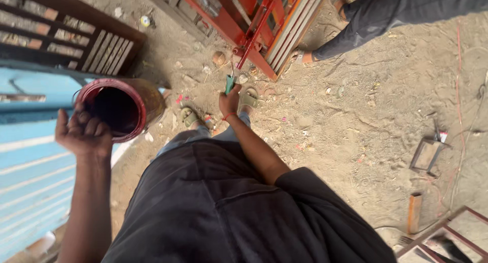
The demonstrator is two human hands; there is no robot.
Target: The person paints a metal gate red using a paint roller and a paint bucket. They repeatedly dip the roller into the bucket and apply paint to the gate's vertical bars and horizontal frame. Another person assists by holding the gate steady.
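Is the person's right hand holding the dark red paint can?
No, the right hand grips a green-handled tool low near the sandals, while the round dark red paint can sits at the left hand.

We are noting sandy ground [386,115] spreading across the right and far parts of the scene. A red-orange metal frame [264,24] is lying far centre, and a second person's dark-trousered leg [376,19] is stretching along its right side, the sandalled foot [300,56] resting on the sand. A dark slatted grille [66,29] is sitting far left, above a blue corrugated sheet [25,176] running down the left. A small rectangular metal frame [426,155] is lying right, with a rusty bar [415,213] standing near right.
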